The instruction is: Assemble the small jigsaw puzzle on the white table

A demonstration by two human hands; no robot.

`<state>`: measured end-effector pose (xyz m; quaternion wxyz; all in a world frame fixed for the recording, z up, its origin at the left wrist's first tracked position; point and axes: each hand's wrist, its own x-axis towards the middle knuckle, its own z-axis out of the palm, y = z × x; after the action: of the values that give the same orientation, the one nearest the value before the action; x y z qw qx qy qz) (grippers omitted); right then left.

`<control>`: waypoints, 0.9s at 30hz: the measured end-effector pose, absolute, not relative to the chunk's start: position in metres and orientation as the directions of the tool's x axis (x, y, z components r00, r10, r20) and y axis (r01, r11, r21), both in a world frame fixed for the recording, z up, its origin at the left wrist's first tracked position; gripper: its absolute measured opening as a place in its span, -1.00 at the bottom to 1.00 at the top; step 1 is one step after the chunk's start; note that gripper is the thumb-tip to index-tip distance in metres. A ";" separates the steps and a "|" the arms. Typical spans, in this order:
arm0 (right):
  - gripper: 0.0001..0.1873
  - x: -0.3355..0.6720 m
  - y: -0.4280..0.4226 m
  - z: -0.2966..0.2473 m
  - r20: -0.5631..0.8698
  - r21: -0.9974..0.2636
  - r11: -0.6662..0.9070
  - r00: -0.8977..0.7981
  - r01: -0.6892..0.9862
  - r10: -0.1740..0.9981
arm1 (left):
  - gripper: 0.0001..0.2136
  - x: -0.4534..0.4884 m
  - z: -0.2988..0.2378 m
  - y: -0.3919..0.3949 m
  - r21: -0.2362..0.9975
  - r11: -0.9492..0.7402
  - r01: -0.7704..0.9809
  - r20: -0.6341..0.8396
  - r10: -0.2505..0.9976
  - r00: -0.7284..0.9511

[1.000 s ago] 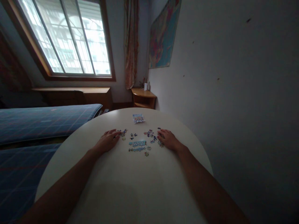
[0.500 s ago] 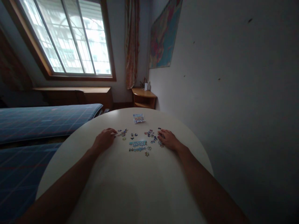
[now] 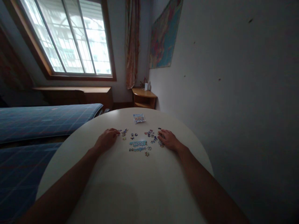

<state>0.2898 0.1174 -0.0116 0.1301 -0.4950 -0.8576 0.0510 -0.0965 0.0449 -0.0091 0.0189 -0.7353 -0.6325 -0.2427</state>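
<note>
Small jigsaw pieces lie loose on a round white table (image 3: 140, 183). My left hand (image 3: 107, 139) rests beside the left cluster of jigsaw pieces (image 3: 124, 132), its fingers stretched towards them and the tips at the pile's edge. On the other side, my right hand (image 3: 168, 139) lies with fingers apart over the edge of the right cluster of pieces (image 3: 151, 134), partly covering some. Between the hands are a joined strip of blue puzzle with lettering (image 3: 138, 143) and a second joined strip (image 3: 137, 149) just below it. A single piece (image 3: 147, 154) sits nearer me.
A small printed picture packet (image 3: 139, 118) lies towards the table's far edge. Plaid-covered beds (image 3: 46, 121) stand on the left, and a white wall (image 3: 221, 109) runs along the right. A wooden corner shelf (image 3: 144, 93) stands beyond the table.
My left hand has shifted slightly to the right, its fingertips now closer over the left cluster's edge. My right hand has barely moved.
</note>
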 end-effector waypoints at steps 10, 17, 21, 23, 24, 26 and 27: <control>-0.44 0.290 0.116 -0.011 0.165 -0.229 0.494 -0.466 0.839 0.869 | -0.58 -0.096 -0.014 0.046 0.232 -0.342 0.910 0.368 0.898 0.244; -0.45 0.290 0.116 -0.011 0.167 -0.231 0.497 -0.470 0.836 0.867 | -0.51 -0.096 -0.014 0.045 0.245 -0.341 0.908 0.327 0.910 0.253; -0.45 0.290 0.117 -0.011 0.161 -0.224 0.500 -0.474 0.837 0.866 | -0.57 -0.099 -0.010 0.044 0.252 -0.289 0.923 0.358 0.915 0.189; -0.44 0.290 0.117 -0.012 0.162 -0.219 0.501 -0.475 0.837 0.865 | -0.59 -0.102 -0.010 0.044 0.253 -0.263 0.931 0.376 0.913 0.156; -0.44 0.290 0.117 -0.012 0.164 -0.218 0.502 -0.476 0.837 0.864 | -0.58 -0.103 -0.011 0.045 0.254 -0.254 0.933 0.383 0.912 0.144; -0.45 0.290 0.117 -0.012 0.172 -0.217 0.504 -0.475 0.836 0.863 | -0.55 -0.105 -0.015 0.047 0.266 -0.237 0.934 0.383 0.915 0.123; -0.45 0.290 0.117 -0.012 0.176 -0.219 0.505 -0.475 0.835 0.862 | -0.52 -0.106 -0.018 0.048 0.277 -0.233 0.932 0.376 0.919 0.118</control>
<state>0.2898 0.1167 -0.0116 0.1323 -0.4948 -0.8574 0.0512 -0.1059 0.0483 -0.0185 0.0133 -0.7477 -0.6189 -0.2402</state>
